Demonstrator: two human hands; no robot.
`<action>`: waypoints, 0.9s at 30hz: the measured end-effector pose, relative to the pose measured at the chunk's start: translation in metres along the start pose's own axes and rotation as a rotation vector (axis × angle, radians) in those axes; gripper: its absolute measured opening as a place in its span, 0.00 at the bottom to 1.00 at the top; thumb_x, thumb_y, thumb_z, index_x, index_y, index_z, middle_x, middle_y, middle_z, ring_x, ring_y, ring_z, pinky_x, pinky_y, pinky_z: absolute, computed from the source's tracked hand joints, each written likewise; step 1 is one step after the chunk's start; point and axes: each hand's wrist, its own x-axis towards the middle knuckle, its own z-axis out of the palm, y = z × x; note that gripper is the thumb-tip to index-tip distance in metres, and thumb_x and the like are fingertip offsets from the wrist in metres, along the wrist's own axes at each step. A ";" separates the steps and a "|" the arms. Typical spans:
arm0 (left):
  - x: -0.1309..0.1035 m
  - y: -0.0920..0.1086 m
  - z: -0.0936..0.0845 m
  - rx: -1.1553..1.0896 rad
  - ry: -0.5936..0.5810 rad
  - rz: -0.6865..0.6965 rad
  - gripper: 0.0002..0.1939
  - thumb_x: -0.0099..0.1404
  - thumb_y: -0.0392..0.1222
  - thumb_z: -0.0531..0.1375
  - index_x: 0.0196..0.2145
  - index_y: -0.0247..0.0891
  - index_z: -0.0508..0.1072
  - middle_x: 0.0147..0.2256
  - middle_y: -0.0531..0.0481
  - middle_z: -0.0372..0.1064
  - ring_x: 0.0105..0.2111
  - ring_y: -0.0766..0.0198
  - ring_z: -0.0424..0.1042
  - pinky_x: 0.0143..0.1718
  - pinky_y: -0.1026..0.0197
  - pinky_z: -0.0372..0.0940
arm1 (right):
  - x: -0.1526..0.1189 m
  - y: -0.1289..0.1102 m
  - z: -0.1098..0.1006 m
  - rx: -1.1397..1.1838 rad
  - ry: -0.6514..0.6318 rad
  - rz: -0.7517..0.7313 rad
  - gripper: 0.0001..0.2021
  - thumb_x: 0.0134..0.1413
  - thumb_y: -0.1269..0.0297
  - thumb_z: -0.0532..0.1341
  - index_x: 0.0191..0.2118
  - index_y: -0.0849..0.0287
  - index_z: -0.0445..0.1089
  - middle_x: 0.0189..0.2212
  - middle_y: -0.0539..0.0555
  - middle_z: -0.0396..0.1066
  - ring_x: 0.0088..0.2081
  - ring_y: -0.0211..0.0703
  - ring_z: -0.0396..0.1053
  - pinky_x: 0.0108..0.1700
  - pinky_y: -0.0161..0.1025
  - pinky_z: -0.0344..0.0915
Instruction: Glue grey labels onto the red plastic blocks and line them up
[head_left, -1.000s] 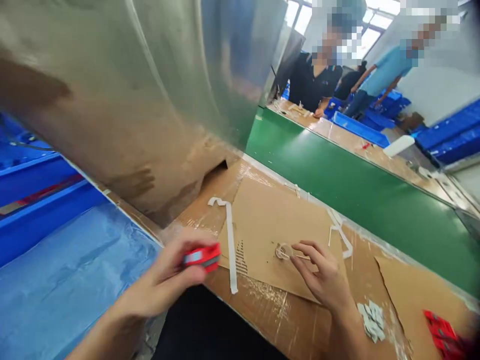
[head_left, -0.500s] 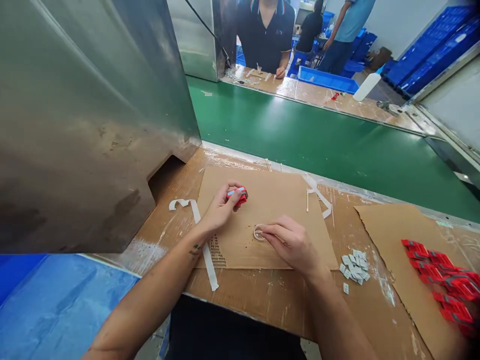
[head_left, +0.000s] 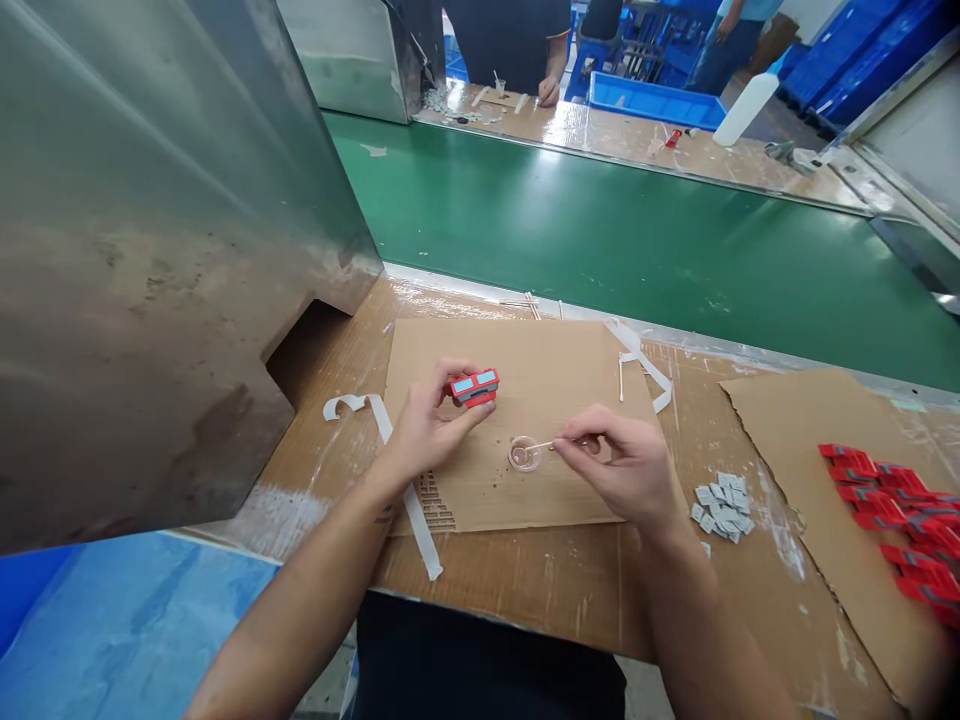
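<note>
My left hand pinches a small red toy-car part with pale blue windows above a brown cardboard sheet. My right hand holds a thin stick whose tip dips into a small round clear dish on the cardboard. The two hands are a short distance apart, with the dish between them.
A pile of small grey pieces lies right of my right hand. Several red parts lie on a second cardboard at far right. White strips lie left. A metal housing stands left, a green conveyor belt behind. Another person stands opposite.
My left hand carried the red part from near the table's front edge up over the cardboard. My right hand drew back right, so the stick in the dish shows.
</note>
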 end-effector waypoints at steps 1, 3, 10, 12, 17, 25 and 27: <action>0.000 0.002 0.000 0.045 -0.004 0.028 0.14 0.64 0.39 0.67 0.46 0.41 0.70 0.38 0.49 0.76 0.37 0.63 0.75 0.41 0.60 0.68 | 0.000 -0.001 -0.004 0.064 0.057 0.023 0.05 0.56 0.72 0.68 0.33 0.57 0.73 0.27 0.50 0.74 0.27 0.38 0.67 0.28 0.37 0.63; -0.002 0.008 0.002 0.121 -0.030 0.085 0.13 0.64 0.40 0.67 0.45 0.40 0.71 0.39 0.48 0.77 0.37 0.62 0.76 0.40 0.60 0.68 | 0.000 -0.003 -0.007 0.224 0.199 0.031 0.06 0.54 0.73 0.69 0.34 0.55 0.73 0.27 0.49 0.74 0.29 0.39 0.70 0.29 0.37 0.65; -0.008 0.028 0.016 0.175 -0.099 0.180 0.10 0.64 0.39 0.68 0.42 0.39 0.73 0.36 0.50 0.78 0.33 0.63 0.76 0.37 0.60 0.69 | -0.001 -0.016 0.020 0.372 0.418 0.096 0.06 0.55 0.69 0.69 0.34 0.53 0.72 0.27 0.49 0.74 0.30 0.40 0.73 0.31 0.39 0.71; -0.009 0.029 0.017 0.169 -0.112 0.190 0.10 0.63 0.39 0.69 0.41 0.39 0.73 0.35 0.50 0.78 0.33 0.63 0.76 0.37 0.60 0.69 | -0.001 -0.018 0.024 0.342 0.389 0.094 0.06 0.55 0.69 0.69 0.34 0.53 0.71 0.27 0.49 0.74 0.30 0.40 0.73 0.31 0.39 0.71; -0.010 0.029 0.016 0.150 -0.114 0.206 0.10 0.63 0.38 0.69 0.40 0.38 0.73 0.34 0.50 0.77 0.33 0.64 0.75 0.36 0.61 0.68 | -0.001 -0.019 0.027 0.324 0.343 0.100 0.06 0.55 0.72 0.68 0.34 0.54 0.72 0.28 0.48 0.74 0.30 0.39 0.72 0.29 0.37 0.68; -0.010 0.029 0.015 0.150 -0.127 0.213 0.10 0.63 0.38 0.68 0.41 0.39 0.73 0.34 0.51 0.76 0.33 0.64 0.75 0.36 0.61 0.69 | -0.002 -0.018 0.027 0.265 0.303 0.109 0.05 0.56 0.71 0.68 0.34 0.55 0.72 0.28 0.50 0.75 0.30 0.40 0.72 0.29 0.38 0.69; -0.010 0.030 0.015 0.148 -0.121 0.214 0.10 0.63 0.38 0.68 0.41 0.39 0.73 0.34 0.51 0.77 0.33 0.64 0.75 0.36 0.61 0.69 | -0.002 -0.018 0.027 0.258 0.300 0.107 0.05 0.56 0.71 0.68 0.34 0.55 0.72 0.28 0.50 0.74 0.30 0.40 0.72 0.30 0.39 0.69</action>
